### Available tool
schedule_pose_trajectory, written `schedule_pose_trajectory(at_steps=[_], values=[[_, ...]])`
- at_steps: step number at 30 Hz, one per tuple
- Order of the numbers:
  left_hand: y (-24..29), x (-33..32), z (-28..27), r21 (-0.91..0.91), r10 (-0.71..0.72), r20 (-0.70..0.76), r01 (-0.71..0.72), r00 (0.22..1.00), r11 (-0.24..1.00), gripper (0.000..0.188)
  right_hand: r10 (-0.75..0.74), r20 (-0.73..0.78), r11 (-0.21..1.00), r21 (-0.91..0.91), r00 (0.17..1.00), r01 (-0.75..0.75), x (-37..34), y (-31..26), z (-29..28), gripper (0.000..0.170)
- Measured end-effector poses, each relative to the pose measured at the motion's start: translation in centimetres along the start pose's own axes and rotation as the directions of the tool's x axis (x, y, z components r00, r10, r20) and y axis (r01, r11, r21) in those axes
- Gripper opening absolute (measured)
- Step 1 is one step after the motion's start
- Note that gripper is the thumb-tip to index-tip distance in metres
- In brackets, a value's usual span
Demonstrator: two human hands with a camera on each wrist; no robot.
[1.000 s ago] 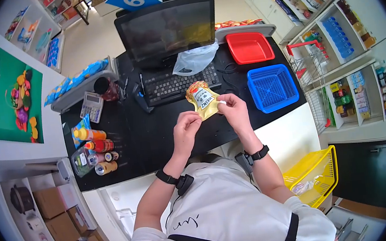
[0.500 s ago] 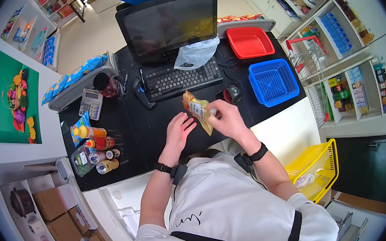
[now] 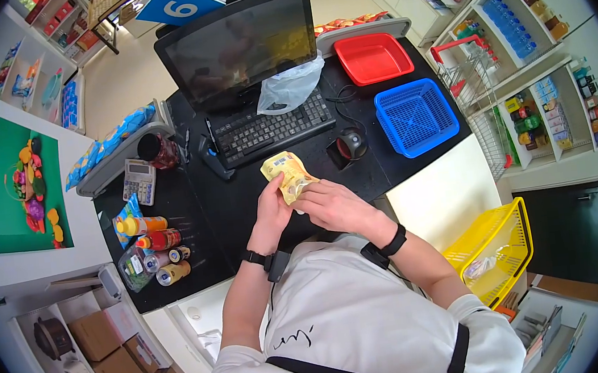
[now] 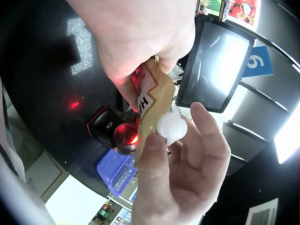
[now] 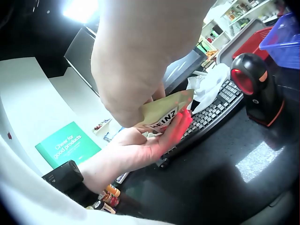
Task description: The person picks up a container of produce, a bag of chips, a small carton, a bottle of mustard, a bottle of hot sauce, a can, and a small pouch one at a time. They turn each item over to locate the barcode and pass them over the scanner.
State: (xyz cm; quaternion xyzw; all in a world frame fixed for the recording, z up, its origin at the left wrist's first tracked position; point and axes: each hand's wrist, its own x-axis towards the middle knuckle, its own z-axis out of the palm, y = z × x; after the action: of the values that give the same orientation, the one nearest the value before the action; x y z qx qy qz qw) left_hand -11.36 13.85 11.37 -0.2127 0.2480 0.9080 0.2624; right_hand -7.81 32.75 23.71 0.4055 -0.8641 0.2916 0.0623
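Observation:
A gold Heinz sauce pouch with a white spout cap is held up over the black counter. My left hand grips one edge of it. At the cap end, my right hand pinches it, with the thumb lying along the pouch in the left wrist view. The pouch's printed back shows in the head view, while its HEINZ label faces the black barcode scanner beyond the hands. Red light from the scanner falls on the left fingers in the right wrist view.
Behind the hands are a keyboard, a plastic bag and a monitor. A blue basket and a red tray stand at right. Several bottles and cans sit at left; a handheld scanner lies beside the keyboard.
The pouch has turned over from label up to back up. The left hand let go of it during the turn and grips it again. The barcode scanner, hidden at first, now shows.

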Motion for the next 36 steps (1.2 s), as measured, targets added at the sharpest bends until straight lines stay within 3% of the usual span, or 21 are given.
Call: schedule_pose_trajectory(at_steps=[5,9,15,17,20,25,29,33,36], values=[[-0.5,1.2,-0.7,0.049,0.006,-0.003,-0.006,1.000,0.999,0.039,0.095,-0.101,0.992,-0.073,0.990,-0.103,-0.4,0.1,-0.6,0.028],[-1.1,1.5,-0.2,0.106,-0.013,-0.011,0.014,1.000,0.994,0.039,0.209,0.026,0.978,-0.032,0.978,-0.208,-3.0,1.8,0.9,0.032],[-1.9,1.4,1.4,0.160,-0.168,-0.009,0.167,0.986,0.973,0.045,0.426,0.021,0.887,0.187,0.905,-0.422,-5.6,3.0,1.9,0.030],[-2.1,1.5,2.0,0.184,-0.158,-0.001,0.155,0.987,0.971,0.048,0.480,0.026,0.848,0.241,0.877,-0.472,-6.3,3.1,1.9,0.029],[-2.5,1.5,3.1,0.229,-0.136,0.016,0.129,0.991,0.965,0.053,0.639,0.021,0.666,0.486,0.769,-0.566,-7.0,3.0,1.9,0.020],[-2.5,1.0,4.1,0.272,-0.128,0.018,0.118,0.992,0.955,0.052,0.635,-0.045,0.676,0.516,0.771,-0.526,-7.4,2.8,1.8,0.018],[-2.7,1.0,3.4,0.242,-0.134,0.012,0.127,0.991,0.962,0.050,0.628,0.052,0.663,0.486,0.776,-0.569,-7.5,3.0,1.5,0.025],[-2.7,0.6,1.7,0.141,-0.110,-0.004,0.109,0.994,0.984,0.050,0.465,0.064,0.815,0.357,0.883,-0.456,-6.5,3.2,1.9,0.026],[-2.7,-0.2,-1.0,0.053,-0.070,-0.029,0.072,0.997,0.996,0.044,0.275,-0.016,0.938,0.222,0.961,-0.264,-3.8,1.8,1.1,0.024]])
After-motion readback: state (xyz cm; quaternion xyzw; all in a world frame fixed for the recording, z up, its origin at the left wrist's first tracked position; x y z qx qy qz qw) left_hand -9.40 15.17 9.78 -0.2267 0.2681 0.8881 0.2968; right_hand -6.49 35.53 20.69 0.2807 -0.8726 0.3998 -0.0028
